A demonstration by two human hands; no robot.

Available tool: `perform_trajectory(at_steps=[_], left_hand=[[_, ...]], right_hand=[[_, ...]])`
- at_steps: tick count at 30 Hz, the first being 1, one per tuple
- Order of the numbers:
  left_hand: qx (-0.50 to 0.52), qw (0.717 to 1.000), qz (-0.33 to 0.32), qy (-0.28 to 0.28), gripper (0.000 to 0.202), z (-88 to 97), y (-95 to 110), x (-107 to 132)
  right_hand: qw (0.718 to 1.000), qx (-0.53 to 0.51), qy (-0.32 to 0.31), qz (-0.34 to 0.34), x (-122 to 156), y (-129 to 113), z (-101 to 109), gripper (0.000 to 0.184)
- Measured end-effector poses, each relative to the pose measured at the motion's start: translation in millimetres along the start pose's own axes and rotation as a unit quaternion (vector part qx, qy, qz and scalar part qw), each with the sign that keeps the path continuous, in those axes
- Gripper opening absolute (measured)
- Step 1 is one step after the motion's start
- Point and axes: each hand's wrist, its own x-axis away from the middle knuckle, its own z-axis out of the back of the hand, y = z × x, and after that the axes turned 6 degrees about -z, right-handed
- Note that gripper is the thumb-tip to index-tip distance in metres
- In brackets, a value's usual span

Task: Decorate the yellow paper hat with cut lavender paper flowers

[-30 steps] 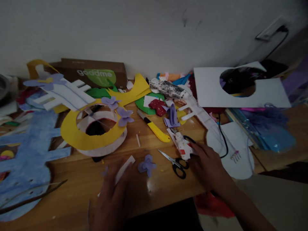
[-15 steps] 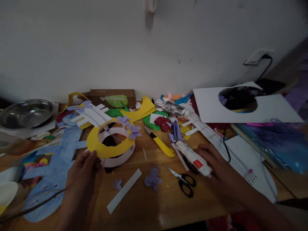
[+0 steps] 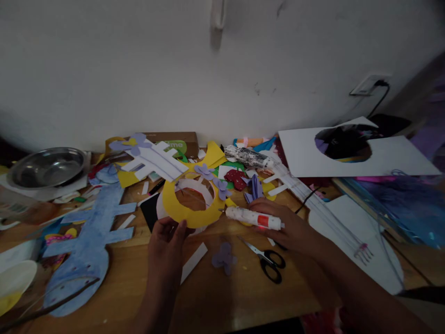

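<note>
My left hand (image 3: pixel 167 246) pinches the near edge of a yellow paper ring (image 3: pixel 194 219), which has a white paper band under it. Two purple paper flowers (image 3: pixel 221 189) sit on the ring's right side. In my right hand (image 3: pixel 283 225) is a white glue gun (image 3: pixel 248 218) with a red switch. Its nozzle points left, close to the ring's right edge; whether they touch I cannot tell. Below the tools lie a loose purple paper flower (image 3: pixel 224 257), black-handled scissors (image 3: pixel 267 262) and a white paper strip (image 3: pixel 193 263), partly behind my left hand.
A white paper cutout (image 3: pixel 156 160) lies behind the ring, and a blue paper figure (image 3: pixel 92 232) to the left. Farther left stand a metal bowl (image 3: pixel 47 169) and a paper cup (image 3: pixel 19 283). White board with a round hole (image 3: pixel 299 157) is at right. Paper scraps line the wall.
My left hand has carried the yellow ring to the right. The glue gun has moved left and now lies nearly level, its nozzle at the ring's edge. The yellow cutter is now mostly covered.
</note>
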Motion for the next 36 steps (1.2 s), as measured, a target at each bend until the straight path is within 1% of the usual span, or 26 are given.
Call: perform_trajectory(at_steps=[4,6,8,11,13,15,18,21,23,25,31,34,36], left_hand=[[-0.020,1.000,-0.013,0.010,0.039,-2.2,10,8],[0.002,1.000,-0.010,0.011,0.040,-4.4,11,10],[0.043,0.999,0.012,-0.011,0.041,-10.6,8,10],[0.088,0.993,0.061,-0.054,0.046,-24.5,-5,8],[0.091,0.991,0.081,-0.060,0.048,-31.9,-14,6],[0.090,0.990,0.092,-0.061,0.051,-35.1,-22,3],[0.084,0.989,0.104,-0.068,0.051,-33.6,-30,-1],[0.076,0.989,0.104,-0.075,0.049,-31.0,-34,-2],[0.069,0.990,0.097,-0.078,0.046,-30.9,-34,0],[0.061,0.991,0.088,-0.082,0.043,-32.0,-32,2],[0.033,0.993,0.069,-0.089,0.039,-37.9,-21,10],[0.031,0.993,0.063,-0.094,0.037,-41.7,-18,13],[0.025,0.993,0.057,-0.097,0.034,-43.7,-17,14]], right_hand=[[0.999,-0.040,0.022,-0.006,2,3,1,0.029],[0.997,-0.069,0.035,-0.010,5,5,4,0.030],[0.995,-0.093,0.039,-0.018,7,5,8,0.029],[0.994,-0.099,0.041,-0.038,8,3,9,0.021],[0.994,-0.085,0.031,-0.053,8,2,6,0.016],[0.995,-0.067,0.021,-0.067,8,1,1,0.014],[0.996,-0.042,0.025,-0.081,7,0,-4,0.014],[0.997,-0.027,0.018,-0.070,7,-3,-3,0.016],[0.998,-0.009,0.013,-0.061,7,-7,-1,0.016],[0.998,0.017,0.012,-0.066,8,-10,3,0.018],[0.987,0.071,-0.023,-0.144,15,-21,17,0.023],[0.983,0.085,-0.016,-0.161,18,-25,22,0.023],[0.983,0.080,-0.034,-0.165,19,-27,24,0.022]])
